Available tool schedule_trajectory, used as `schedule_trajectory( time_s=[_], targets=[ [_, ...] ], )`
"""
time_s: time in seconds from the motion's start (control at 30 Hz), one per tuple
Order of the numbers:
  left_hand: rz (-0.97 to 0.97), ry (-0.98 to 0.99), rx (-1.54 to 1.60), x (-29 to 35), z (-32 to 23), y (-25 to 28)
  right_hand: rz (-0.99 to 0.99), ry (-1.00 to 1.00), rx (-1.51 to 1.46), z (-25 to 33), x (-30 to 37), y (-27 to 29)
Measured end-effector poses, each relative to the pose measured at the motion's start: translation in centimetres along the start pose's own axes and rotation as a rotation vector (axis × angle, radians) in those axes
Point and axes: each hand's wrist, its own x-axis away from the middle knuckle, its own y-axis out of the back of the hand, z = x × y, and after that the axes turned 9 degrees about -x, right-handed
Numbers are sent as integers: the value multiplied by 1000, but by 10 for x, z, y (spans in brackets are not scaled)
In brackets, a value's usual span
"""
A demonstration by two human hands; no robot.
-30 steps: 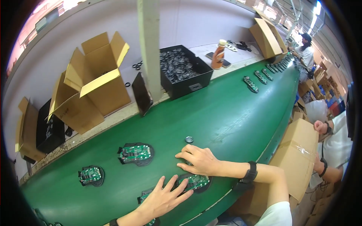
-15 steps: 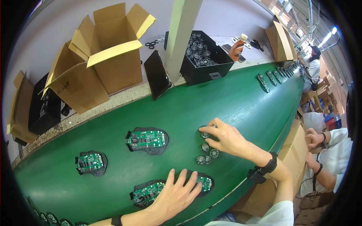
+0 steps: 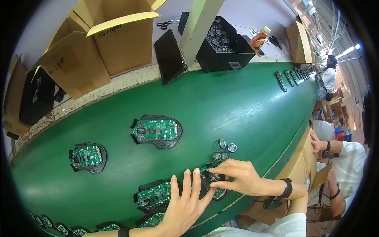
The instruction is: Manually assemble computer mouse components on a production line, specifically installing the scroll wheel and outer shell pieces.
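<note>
The mouse-shaped board assembly [image 3: 220, 193] lies on the green belt [image 3: 118, 177], under both hands. Above it, the right hand [image 3: 242, 177] pinches a small spoked wheel [image 3: 214, 177] between thumb and fingers; whether that wheel touches the board, I cannot tell. The left hand [image 3: 184, 209], fingers extended and spread, comes in from its left, thumb apparently at its edge. Four loose wheels [image 3: 232, 147] rest just beyond it, and a second board assembly [image 3: 154, 193] lies to its left. The pinched wheel should be light, stiff and rather slick (round enough to roll if dropped), best taken by its rim. The assembly looks light and rigid but fragile on top, so its dark outer edge suits fingers best.
</note>
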Motion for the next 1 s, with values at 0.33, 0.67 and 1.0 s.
schedule_trajectory(
  time_s=[0.33, 0.67, 1.0],
  targets=[
    [59, -45, -86, -9, -2, 7, -213, 352, 454, -17, -2, -13],
    [187, -198, -111, -20, 13, 8, -67, 486, 595, -9, 7, -4],
    [116, -158, -5, -23, 10, -1, 26, 403, 679, 6, 7, -4]
  ],
)
